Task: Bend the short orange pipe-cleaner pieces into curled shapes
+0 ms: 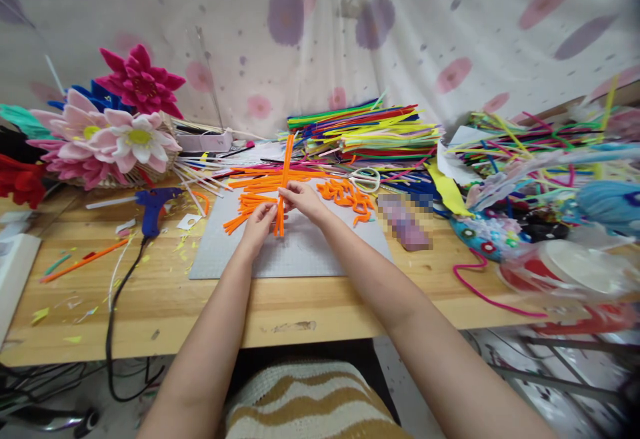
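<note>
A few orange pipe cleaners (287, 162) stand nearly upright over the grey cutting mat (305, 252). My right hand (303, 200) has its thumb and fingers closed around them at mid-length. Just to the left, my left hand (262, 220) is closed in a pinch beside their lower part; its fingertips seem to be on the same pipe cleaners. Behind and left of my hands lies a spread of orange pipe cleaner pieces (245, 204) on the mat. To the right of my hands, several bent orange pieces (345, 197) form a loose pile.
A blue glue gun (154, 209) with a black cord rests at left, near pipe-cleaner flowers (135, 139). Scissors (366, 179) lie behind the bent pieces. Bundles of coloured pipe cleaners (370, 129) line the back. A plastic-wrapped tub (565, 269) sits on the right.
</note>
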### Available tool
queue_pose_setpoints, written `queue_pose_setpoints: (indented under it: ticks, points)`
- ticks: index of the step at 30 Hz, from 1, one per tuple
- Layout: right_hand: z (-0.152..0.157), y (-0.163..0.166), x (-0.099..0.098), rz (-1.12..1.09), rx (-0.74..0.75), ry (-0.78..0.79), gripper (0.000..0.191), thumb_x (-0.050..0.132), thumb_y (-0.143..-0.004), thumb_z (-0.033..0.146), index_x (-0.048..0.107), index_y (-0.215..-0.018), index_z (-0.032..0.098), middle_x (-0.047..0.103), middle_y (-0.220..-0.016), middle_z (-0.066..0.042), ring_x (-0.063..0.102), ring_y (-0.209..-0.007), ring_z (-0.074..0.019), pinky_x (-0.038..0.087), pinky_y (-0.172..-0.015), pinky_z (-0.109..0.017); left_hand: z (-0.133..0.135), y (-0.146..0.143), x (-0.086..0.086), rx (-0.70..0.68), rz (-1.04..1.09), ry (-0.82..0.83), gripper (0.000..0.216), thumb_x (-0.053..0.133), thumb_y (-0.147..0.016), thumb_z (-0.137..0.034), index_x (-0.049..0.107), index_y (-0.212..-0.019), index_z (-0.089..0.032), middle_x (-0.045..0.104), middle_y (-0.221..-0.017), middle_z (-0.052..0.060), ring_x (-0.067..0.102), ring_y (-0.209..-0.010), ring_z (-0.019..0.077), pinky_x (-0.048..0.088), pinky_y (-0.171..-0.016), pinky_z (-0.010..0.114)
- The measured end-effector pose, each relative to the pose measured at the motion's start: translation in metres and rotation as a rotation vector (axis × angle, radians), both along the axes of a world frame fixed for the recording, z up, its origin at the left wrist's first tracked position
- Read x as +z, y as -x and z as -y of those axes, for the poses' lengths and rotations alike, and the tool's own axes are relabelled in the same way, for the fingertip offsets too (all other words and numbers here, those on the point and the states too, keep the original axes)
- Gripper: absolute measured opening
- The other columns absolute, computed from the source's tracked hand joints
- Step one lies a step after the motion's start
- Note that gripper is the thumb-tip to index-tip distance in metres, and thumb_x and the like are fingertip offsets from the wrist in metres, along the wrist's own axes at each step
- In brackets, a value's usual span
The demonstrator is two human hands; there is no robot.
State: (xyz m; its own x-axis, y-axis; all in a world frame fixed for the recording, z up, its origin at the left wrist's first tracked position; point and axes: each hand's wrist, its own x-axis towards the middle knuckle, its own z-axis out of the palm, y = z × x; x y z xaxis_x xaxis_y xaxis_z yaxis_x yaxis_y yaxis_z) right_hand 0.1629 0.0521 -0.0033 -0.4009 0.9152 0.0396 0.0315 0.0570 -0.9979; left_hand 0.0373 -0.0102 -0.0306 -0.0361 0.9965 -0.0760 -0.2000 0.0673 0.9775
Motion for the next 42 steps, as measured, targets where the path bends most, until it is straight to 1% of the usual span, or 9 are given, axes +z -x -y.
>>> queue_pose_setpoints:
  ticks: [5,8,13,20,24,28,33,38,42]
  points:
    - [0.001,0.002,0.005,0.035,0.031,-0.002,0.025,0.06,-0.072,0.036,0.045,-0.064,0.016,0.043,-0.05,0.007,0.042,-0.044,-0.0044,0.035,-0.044,-0.018,-0.012,-0.002,0.009,-0.016,-0.084,-0.043,0.035,0.074,-0.055,-0.042,0.06,-0.073,-0.015,0.064,-0.073,0.002,0.061,-0.068,0.0132,0.049,-0.064,0.026]
    - [0.004,0.001,0.003,0.015,-0.038,0.0,0.023,0.062,-0.07,0.035,0.047,-0.076,0.017,0.048,-0.059,0.007,0.047,-0.05,-0.0057,0.039,-0.048,-0.018,-0.016,-0.006,0.011,0.114,0.001,0.005,0.033,0.075,-0.052,-0.038,0.057,-0.067,-0.015,0.06,-0.068,0.0,0.058,-0.064,0.0119,0.048,-0.06,0.026]
    - [0.012,-0.002,-0.011,0.177,0.044,-0.12,0.016,0.06,-0.069,0.027,0.05,-0.074,0.016,0.051,-0.065,0.004,0.047,-0.058,-0.0069,0.039,-0.054,-0.019,-0.016,-0.008,0.015,0.316,0.167,0.099,0.032,0.074,-0.051,-0.03,0.049,-0.066,-0.017,0.052,-0.06,-0.006,0.051,-0.054,0.0071,0.044,-0.054,0.022]
    - [0.013,-0.003,-0.017,0.292,0.082,-0.163,0.008,0.049,-0.073,0.022,0.05,-0.068,0.015,0.052,-0.062,0.003,0.046,-0.056,-0.0076,0.034,-0.053,-0.02,-0.018,-0.006,0.017,0.295,0.14,0.111,0.033,0.075,-0.05,-0.032,0.051,-0.067,-0.016,0.054,-0.062,-0.005,0.05,-0.051,0.0065,0.039,-0.049,0.02]
    - [0.017,-0.002,-0.013,0.366,0.188,-0.219,0.019,0.048,-0.077,0.03,0.047,-0.064,0.016,0.048,-0.058,0.004,0.042,-0.055,-0.0075,0.032,-0.053,-0.02,-0.018,-0.007,0.018,0.305,0.166,0.076,0.031,0.076,-0.049,-0.029,0.053,-0.065,-0.015,0.052,-0.057,-0.006,0.047,-0.048,0.005,0.038,-0.046,0.018]
    - [0.02,0.0,-0.013,0.394,0.181,-0.284,0.029,0.042,-0.081,0.037,0.047,-0.062,0.016,0.046,-0.058,0.004,0.041,-0.057,-0.0079,0.03,-0.055,-0.02,-0.018,-0.004,0.019,0.276,0.185,0.127,0.028,0.076,-0.049,-0.028,0.059,-0.068,-0.014,0.058,-0.062,-0.003,0.051,-0.052,0.0063,0.04,-0.049,0.018]
    - [0.018,-0.003,-0.011,0.336,0.197,-0.223,0.033,0.041,-0.081,0.036,0.046,-0.055,0.015,0.043,-0.053,0.005,0.039,-0.054,-0.0074,0.03,-0.056,-0.02,-0.019,0.005,0.016,0.166,0.124,0.143,0.028,0.075,-0.054,-0.032,0.065,-0.07,-0.012,0.064,-0.067,0.003,0.057,-0.057,0.0101,0.043,-0.053,0.021]
    - [0.02,0.001,-0.008,0.238,0.222,-0.111,0.032,0.046,-0.076,0.032,0.043,-0.049,0.016,0.038,-0.046,0.006,0.035,-0.048,-0.0067,0.029,-0.053,-0.021,-0.021,0.001,0.015,0.344,0.193,0.103,0.016,0.074,-0.055,-0.023,0.061,-0.059,-0.013,0.062,-0.059,0.001,0.056,-0.053,0.0098,0.044,-0.052,0.021]
    - [0.023,0.009,-0.018,0.147,0.169,-0.037,0.031,0.045,-0.077,0.033,0.043,-0.051,0.017,0.038,-0.047,0.006,0.034,-0.046,-0.0065,0.029,-0.051,-0.02,-0.022,-0.007,0.016,0.434,0.273,0.081,0.019,0.075,-0.052,-0.022,0.059,-0.058,-0.014,0.059,-0.055,-0.001,0.055,-0.051,0.0087,0.045,-0.051,0.02]
